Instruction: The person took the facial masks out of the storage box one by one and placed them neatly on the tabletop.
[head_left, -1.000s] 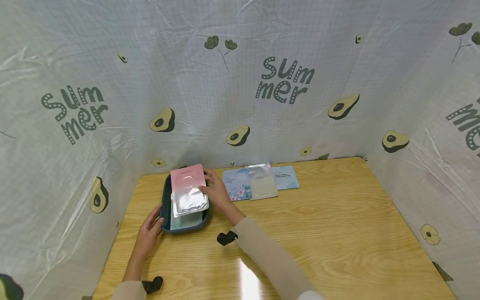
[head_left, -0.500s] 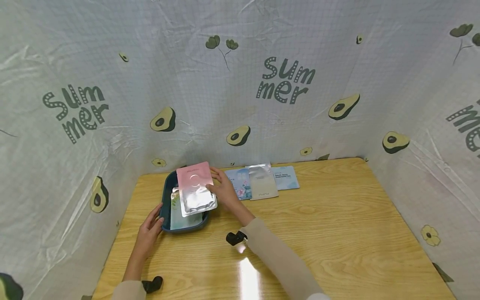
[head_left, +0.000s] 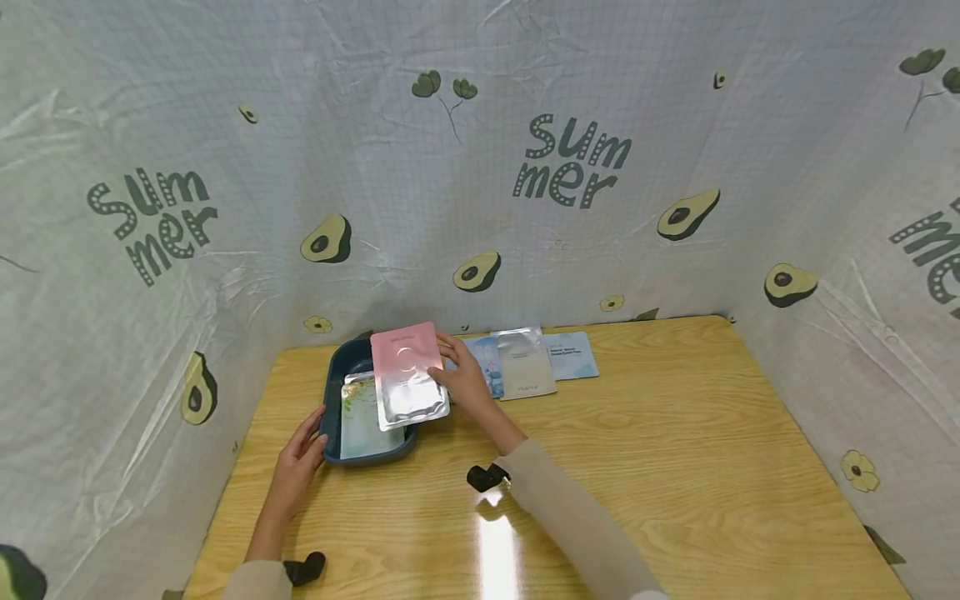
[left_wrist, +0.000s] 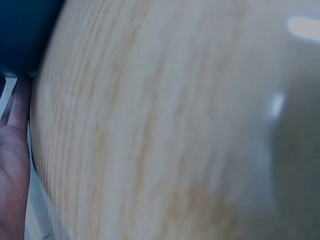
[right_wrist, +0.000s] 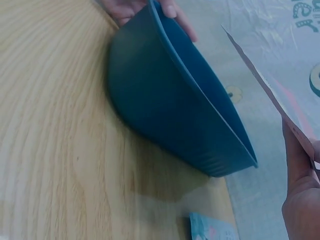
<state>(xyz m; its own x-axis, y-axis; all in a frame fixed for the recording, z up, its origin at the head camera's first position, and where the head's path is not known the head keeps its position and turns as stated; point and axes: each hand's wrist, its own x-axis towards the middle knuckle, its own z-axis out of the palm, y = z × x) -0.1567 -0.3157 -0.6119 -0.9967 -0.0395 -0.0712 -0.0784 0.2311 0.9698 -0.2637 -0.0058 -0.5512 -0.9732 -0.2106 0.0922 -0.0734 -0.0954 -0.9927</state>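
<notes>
My right hand (head_left: 462, 387) pinches a pink and silver sheet mask packet (head_left: 406, 375) by its right edge, thumb on the front. The packet hangs tilted over the right side of a dark blue plastic bin (head_left: 351, 357). From the right wrist view, it appears edge-on above the bin's rim (right_wrist: 204, 100). My left hand (head_left: 295, 468) grips the bin's near left side, thumb at the rim and fingers along the outer wall. Inside the bin lies a pale green packet (head_left: 366, 429) with a leaf print, partly covered by the pink one in the head view.
Right of the bin, packets lie in an overlapping row on the wooden table (head_left: 637, 467): a blue floral one (head_left: 491, 375), a silver and cream one (head_left: 525, 367) and a light blue one (head_left: 573, 357). A printed sheet (head_left: 390, 283) hangs behind and at both sides.
My right hand has moved the pink packet rightward, from over the middle of the bin to its right edge, uncovering more of the pale green packet. The left hand stays on the bin.
</notes>
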